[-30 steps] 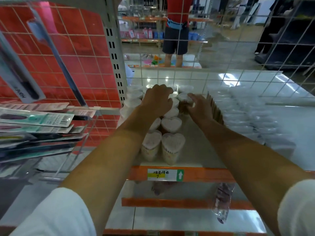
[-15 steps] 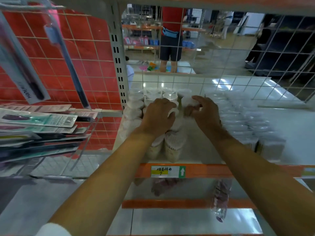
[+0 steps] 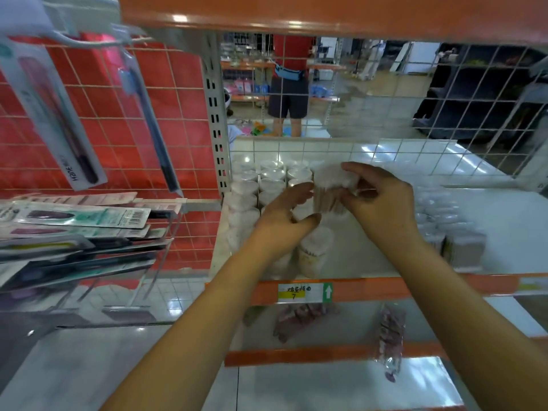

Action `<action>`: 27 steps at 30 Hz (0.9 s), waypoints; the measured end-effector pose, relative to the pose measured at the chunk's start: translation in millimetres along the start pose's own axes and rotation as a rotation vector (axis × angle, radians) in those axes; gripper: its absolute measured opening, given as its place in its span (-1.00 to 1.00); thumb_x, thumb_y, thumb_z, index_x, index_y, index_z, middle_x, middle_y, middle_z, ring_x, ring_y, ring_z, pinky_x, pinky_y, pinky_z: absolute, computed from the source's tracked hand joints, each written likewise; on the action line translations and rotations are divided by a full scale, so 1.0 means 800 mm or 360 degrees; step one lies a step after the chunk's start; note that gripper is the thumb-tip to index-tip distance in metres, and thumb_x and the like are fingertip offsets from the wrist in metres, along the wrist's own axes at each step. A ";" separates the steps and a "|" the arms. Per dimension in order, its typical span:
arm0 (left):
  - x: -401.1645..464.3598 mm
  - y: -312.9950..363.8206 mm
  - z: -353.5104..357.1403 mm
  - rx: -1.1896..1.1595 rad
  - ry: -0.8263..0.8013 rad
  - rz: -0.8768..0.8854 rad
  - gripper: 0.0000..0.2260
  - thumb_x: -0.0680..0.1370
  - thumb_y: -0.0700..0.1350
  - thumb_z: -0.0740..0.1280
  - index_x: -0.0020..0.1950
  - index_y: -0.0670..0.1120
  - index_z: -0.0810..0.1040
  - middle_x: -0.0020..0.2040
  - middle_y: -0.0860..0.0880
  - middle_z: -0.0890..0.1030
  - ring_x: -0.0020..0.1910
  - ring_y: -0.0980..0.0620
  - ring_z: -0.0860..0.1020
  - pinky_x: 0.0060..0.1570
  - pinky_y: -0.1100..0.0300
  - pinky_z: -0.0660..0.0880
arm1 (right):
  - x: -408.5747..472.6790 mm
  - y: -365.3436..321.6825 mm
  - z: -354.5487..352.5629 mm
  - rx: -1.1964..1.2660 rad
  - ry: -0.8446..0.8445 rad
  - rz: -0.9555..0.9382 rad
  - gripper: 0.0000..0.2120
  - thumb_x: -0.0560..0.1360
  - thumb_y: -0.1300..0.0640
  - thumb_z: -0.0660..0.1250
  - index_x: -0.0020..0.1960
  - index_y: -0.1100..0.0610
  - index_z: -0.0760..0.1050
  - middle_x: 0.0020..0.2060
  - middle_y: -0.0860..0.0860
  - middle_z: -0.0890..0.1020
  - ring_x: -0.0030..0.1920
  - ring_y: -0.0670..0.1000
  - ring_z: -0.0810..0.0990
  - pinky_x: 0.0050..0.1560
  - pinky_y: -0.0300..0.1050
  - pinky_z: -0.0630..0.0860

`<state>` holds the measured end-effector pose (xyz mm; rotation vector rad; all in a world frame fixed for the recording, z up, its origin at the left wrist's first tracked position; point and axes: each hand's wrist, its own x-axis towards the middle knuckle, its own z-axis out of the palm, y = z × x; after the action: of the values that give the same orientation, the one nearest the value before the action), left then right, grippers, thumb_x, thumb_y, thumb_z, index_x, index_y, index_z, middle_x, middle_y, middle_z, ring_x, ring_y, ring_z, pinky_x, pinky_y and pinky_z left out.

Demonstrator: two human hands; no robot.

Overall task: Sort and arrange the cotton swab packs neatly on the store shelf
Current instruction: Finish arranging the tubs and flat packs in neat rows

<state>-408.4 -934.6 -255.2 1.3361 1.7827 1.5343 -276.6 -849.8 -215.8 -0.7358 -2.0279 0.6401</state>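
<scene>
Several clear cotton swab packs with white tops stand in rows at the left of the white shelf (image 3: 370, 250); one front pack (image 3: 314, 253) is beside my left wrist. My right hand (image 3: 382, 200) grips one lifted swab pack (image 3: 330, 188) above the rows, thumb under it and fingers over the top. My left hand (image 3: 287, 216) hovers just left of that pack, fingers relaxed, fingertips touching its side. Part of the rows is hidden under my hands.
Flat clear packs (image 3: 453, 232) line the shelf's right side. A wire grid (image 3: 385, 149) closes the back; a person (image 3: 289, 84) stands beyond. Toothbrush packs (image 3: 80, 218) hang on a red grid at left. An orange shelf edge (image 3: 296, 13) is overhead, a price label (image 3: 305, 292) on the front rail.
My right hand has lifted one swab pack out of the rows. My left hand has come off the pack tops and opened beside it. The view has tilted downward.
</scene>
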 end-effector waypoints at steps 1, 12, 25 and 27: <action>-0.004 0.003 -0.004 -0.0104 -0.0037 0.0019 -0.59 0.42 -0.11 0.40 0.26 0.00 0.46 0.16 0.02 0.55 0.21 0.04 0.49 0.16 0.15 0.46 | -0.003 -0.011 -0.003 0.0082 -0.0012 0.0058 -0.59 0.39 0.30 0.43 0.18 0.02 0.53 -0.04 -0.10 0.55 -0.10 -0.13 0.53 -0.10 -0.58 0.37; -0.062 -0.010 -0.039 -0.1311 -0.0528 -0.0320 -0.36 0.24 0.11 0.55 0.23 -0.15 0.53 0.15 -0.20 0.58 0.12 -0.16 0.56 0.10 -0.10 0.50 | -0.055 -0.066 0.002 0.0898 -0.0209 0.0410 -0.71 0.35 0.33 0.44 -0.02 0.03 0.58 -0.22 -0.02 0.63 -0.25 -0.12 0.59 -0.25 -0.30 0.54; -0.103 -0.029 -0.019 -0.1971 -0.1007 -0.0367 -0.52 0.51 0.07 0.31 0.30 -0.22 0.44 0.13 -0.27 0.56 0.09 -0.18 0.57 0.14 -0.05 0.46 | -0.076 -0.080 -0.001 0.1190 -0.0398 0.0582 -0.73 0.37 0.31 0.38 0.03 0.07 0.57 -0.25 0.04 0.59 -0.32 -0.13 0.55 -0.32 -0.30 0.48; -0.108 -0.026 -0.018 -0.1878 -0.0893 -0.0322 -0.55 0.46 0.09 0.37 0.24 -0.16 0.52 0.07 -0.22 0.60 0.03 -0.13 0.60 0.09 -0.02 0.49 | -0.081 -0.080 0.000 0.1218 -0.0384 0.0576 -0.73 0.39 0.33 0.36 0.05 0.08 0.55 -0.22 0.08 0.58 -0.30 -0.15 0.58 -0.31 -0.33 0.49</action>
<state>-389.8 -1015.0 -292.1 0.7844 0.4384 1.4595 -263.5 -939.5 -208.3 -0.5665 -1.6487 1.6587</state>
